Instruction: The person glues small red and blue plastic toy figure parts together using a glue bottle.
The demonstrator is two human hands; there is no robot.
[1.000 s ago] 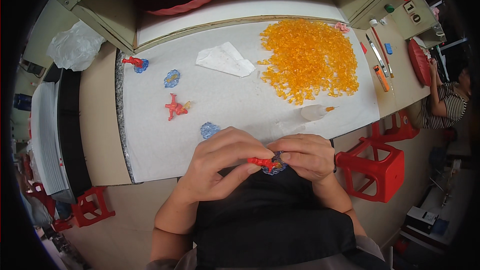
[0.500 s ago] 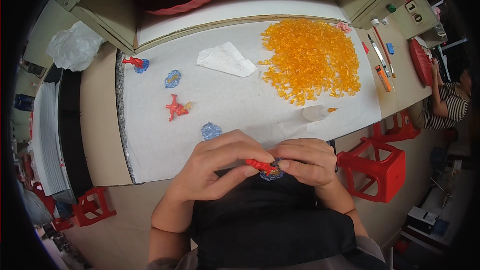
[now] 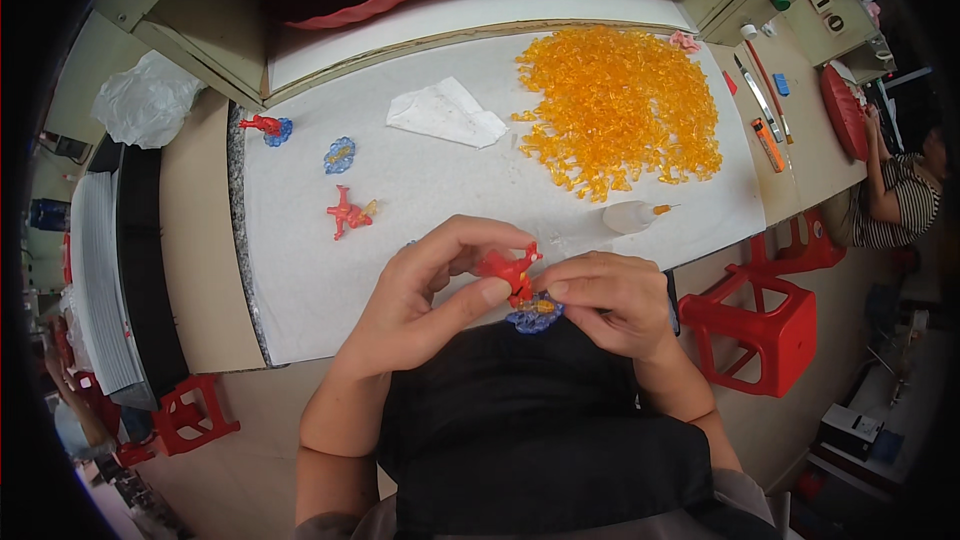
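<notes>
Over the lap, left hand (image 3: 425, 290) still pinching red figure (image 3: 508, 268), right hand (image 3: 610, 300) still grasping blue base (image 3: 535, 314)

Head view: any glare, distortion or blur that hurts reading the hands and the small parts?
Head view: strong fisheye, table edge bows and corners go black; a bright glare band washes out the surface behind the orange pile; left hand, right hand and the red figure between them are sharp and evenly lit; the person at the right rim is stretched.
</notes>
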